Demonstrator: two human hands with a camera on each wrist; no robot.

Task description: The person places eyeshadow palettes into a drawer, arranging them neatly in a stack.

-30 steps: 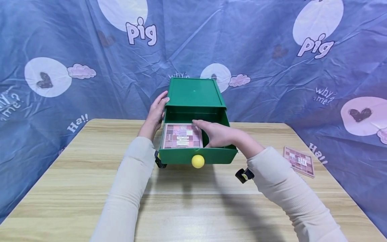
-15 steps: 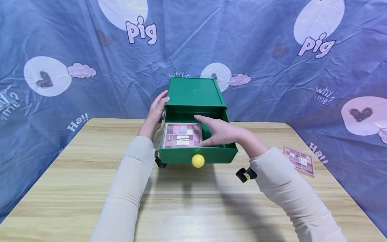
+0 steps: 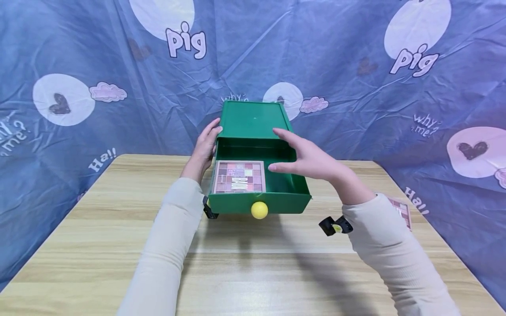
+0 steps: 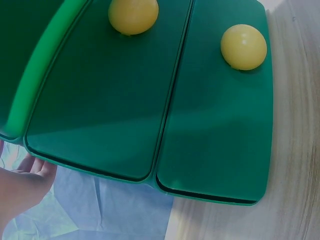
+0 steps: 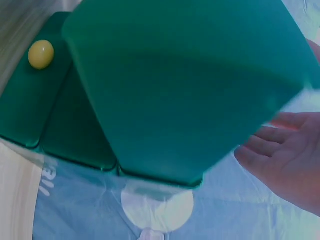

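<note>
A green drawer cabinet (image 3: 254,118) stands on the table with its top drawer (image 3: 233,204) pulled out. Inside the drawer, on the left, lies a pink eyeshadow palette (image 3: 239,177). My left hand (image 3: 204,147) rests against the cabinet's left side near the top; in the left wrist view its fingers (image 4: 45,170) lie along that side. Above the drawer's right part, my right hand (image 3: 310,159) holds nothing, thumb and fingers spread apart. The right wrist view shows that hand beside the drawer (image 5: 185,90).
A second eyeshadow palette (image 3: 402,212) lies at the table's right, partly hidden by my right sleeve. Yellow round knobs sit on the drawers, one on the bottom drawer (image 4: 215,120), which is pushed in. A blue printed cloth (image 3: 158,105) hangs behind the wooden table (image 3: 99,228).
My right hand has lifted out of the drawer, moving up and right away from the palette, its fingers spreading. The palette stays in the drawer; my left hand keeps its place.
</note>
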